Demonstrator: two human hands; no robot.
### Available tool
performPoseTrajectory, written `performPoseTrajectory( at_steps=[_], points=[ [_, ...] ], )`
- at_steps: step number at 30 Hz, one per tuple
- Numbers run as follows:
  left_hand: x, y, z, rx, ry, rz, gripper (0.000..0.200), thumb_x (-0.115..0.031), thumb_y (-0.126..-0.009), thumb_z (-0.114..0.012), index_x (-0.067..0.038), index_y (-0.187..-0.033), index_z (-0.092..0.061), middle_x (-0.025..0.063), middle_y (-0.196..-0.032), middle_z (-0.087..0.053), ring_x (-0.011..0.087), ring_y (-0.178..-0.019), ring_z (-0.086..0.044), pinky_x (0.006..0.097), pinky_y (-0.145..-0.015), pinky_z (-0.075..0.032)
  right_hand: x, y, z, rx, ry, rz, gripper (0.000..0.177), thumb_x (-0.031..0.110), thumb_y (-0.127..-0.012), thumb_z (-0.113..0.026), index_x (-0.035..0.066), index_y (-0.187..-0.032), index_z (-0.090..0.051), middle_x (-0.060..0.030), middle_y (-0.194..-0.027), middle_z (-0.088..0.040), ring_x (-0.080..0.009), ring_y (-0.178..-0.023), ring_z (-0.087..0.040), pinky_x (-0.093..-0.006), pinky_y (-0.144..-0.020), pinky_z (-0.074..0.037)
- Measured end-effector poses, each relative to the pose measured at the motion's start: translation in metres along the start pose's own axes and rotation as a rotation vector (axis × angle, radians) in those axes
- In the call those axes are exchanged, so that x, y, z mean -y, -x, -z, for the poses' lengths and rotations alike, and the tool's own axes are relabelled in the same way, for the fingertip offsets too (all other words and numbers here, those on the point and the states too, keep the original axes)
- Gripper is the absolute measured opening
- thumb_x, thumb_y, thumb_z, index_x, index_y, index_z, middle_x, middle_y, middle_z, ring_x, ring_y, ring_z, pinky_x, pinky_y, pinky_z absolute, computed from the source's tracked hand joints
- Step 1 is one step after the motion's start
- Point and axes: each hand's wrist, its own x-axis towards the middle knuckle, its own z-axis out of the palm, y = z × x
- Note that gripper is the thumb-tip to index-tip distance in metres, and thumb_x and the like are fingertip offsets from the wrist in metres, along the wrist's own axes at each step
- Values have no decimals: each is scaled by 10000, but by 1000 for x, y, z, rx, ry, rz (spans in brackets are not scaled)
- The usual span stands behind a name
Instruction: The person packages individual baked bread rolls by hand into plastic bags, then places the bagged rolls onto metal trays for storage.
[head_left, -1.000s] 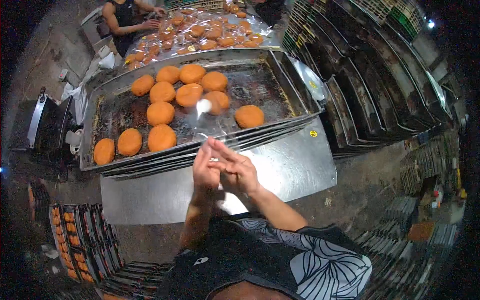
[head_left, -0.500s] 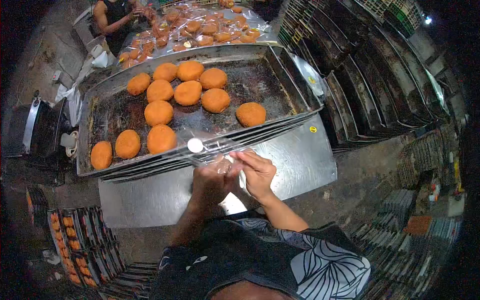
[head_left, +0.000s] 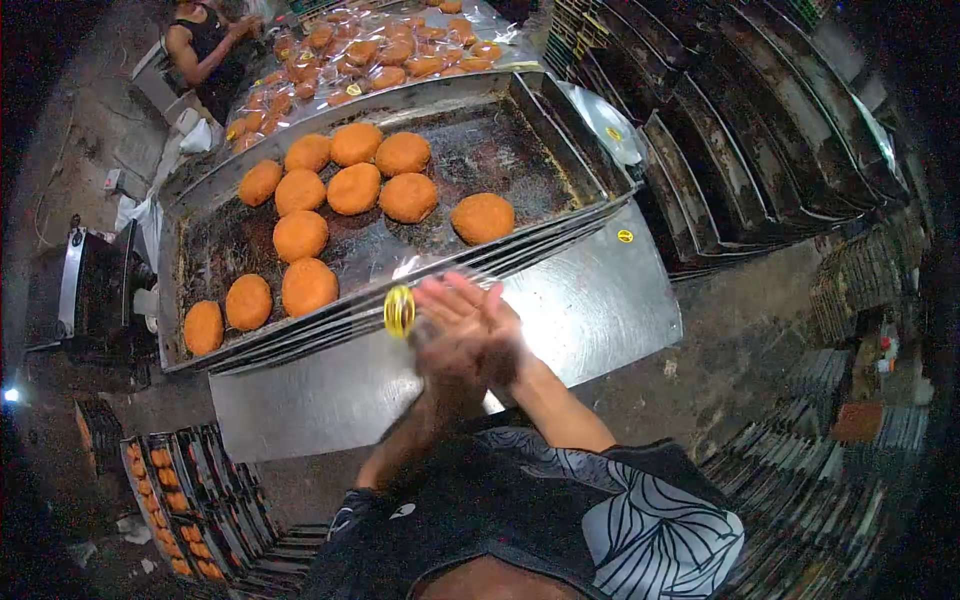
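My left hand (head_left: pixel 452 358) and my right hand (head_left: pixel 490 318) are pressed together over the front edge of the baking tray stack. Between them is a clear plastic bag, mostly hidden and hard to see; its round yellow label (head_left: pixel 400 311) shows just left of the fingers. The fingers of my right hand stretch up and to the left across the other hand. Motion smears my left hand. Beyond the hands, several round browned buns (head_left: pixel 310 287) lie in the dark metal baking tray (head_left: pixel 480 140), the nearest ones close to its front rim.
A shiny metal tabletop (head_left: pixel 590 300) extends under the trays. Behind, bagged buns (head_left: pixel 390 50) cover another table, where a person (head_left: pixel 205 45) works at the left. Stacked dark trays (head_left: pixel 720 170) stand at the right. A rack of buns (head_left: pixel 165 490) is at lower left.
My hands have gone from pinching the clear bag with fingertips to lying palm against palm. The bag's label has turned from its white side to yellow. The view has shifted slightly.
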Motion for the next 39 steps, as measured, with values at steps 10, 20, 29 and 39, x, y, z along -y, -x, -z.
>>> performPoseTrajectory(
  at_steps=[10, 20, 29, 39],
  points=[
    [36, 1, 53, -534, 1170, 870, 614, -283, -761, -602, -57, -1247, -303, 108, -1012, -488, 223, -890, -513, 361, -833, -426, -2, -18, 20, 86, 1096, -324, 541, 268, -797, -531, -20, -1219, -356, -165, -1222, -417, -258, -1058, -472, -308, -892, -371],
    [38, 1, 151, -856, 1992, 355, 417, -144, -712, -497, -54, -1117, -452, 169, -1076, -478, 302, -1071, -434, 523, -966, -271, 58, -101, 28, -140, 1952, 535, 709, 277, -617, -711, -21, -1187, -413, -192, -1067, -516, -322, -957, -506, -360, -814, -405],
    [0, -26, 98, -890, 1528, 150, 498, -96, -741, -441, -31, -1226, -349, 164, -1188, -441, 284, -1140, -392, 383, -971, -303, 4, -43, -99, 463, 2126, 914, 536, 174, -614, -568, 49, -1128, -482, -41, -1033, -516, -224, -936, -457, -345, -740, -360],
    [8, -38, 81, -671, 1421, 382, 509, -31, -799, -436, -80, -1267, -242, 159, -1079, -489, 283, -1064, -459, 403, -933, -360, 37, -15, -73, 291, 1995, 643, 714, 152, -479, -739, 20, -1129, -474, -116, -1057, -540, -267, -877, -490, -362, -786, -379]
  ],
)
